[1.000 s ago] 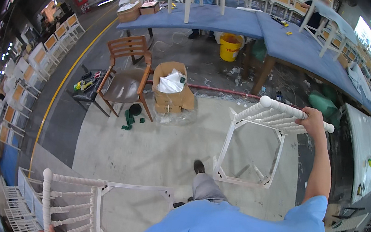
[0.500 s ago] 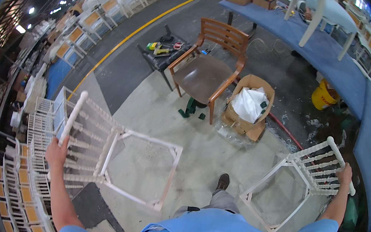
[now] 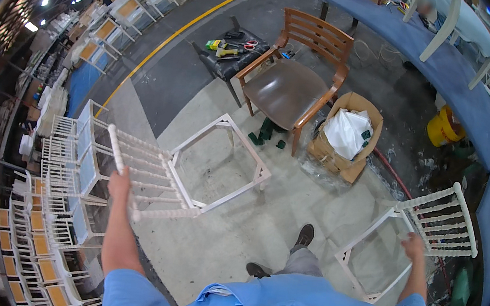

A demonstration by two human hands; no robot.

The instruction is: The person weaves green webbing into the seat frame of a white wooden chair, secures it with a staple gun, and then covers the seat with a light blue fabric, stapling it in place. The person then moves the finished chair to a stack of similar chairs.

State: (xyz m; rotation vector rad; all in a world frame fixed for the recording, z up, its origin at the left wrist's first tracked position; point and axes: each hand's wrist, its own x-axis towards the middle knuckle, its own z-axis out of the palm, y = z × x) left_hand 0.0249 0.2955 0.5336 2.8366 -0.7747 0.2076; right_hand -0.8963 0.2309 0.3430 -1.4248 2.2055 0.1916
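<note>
My left hand is closed round the top rail of a white chair frame, its turned-spindle back leaning toward me and its seat opening bare. A second white chair frame, also with a spindle back and an open seat, stands on the floor at my right. My right hand is beside the base of its back, off the top rail. It looks open with loosely bent fingers, and nothing shows in it.
Ahead are a brown wooden armchair, a black stool bearing tools, and a cardboard box with white wrapping. A yellow bucket is by a blue-covered table. White chairs line my left. Green scraps lie underfoot ahead.
The left chair frame has swung forward, turning with my left hand still on its rail. My right hand has let go of the other chair's top rail and moved inward.
</note>
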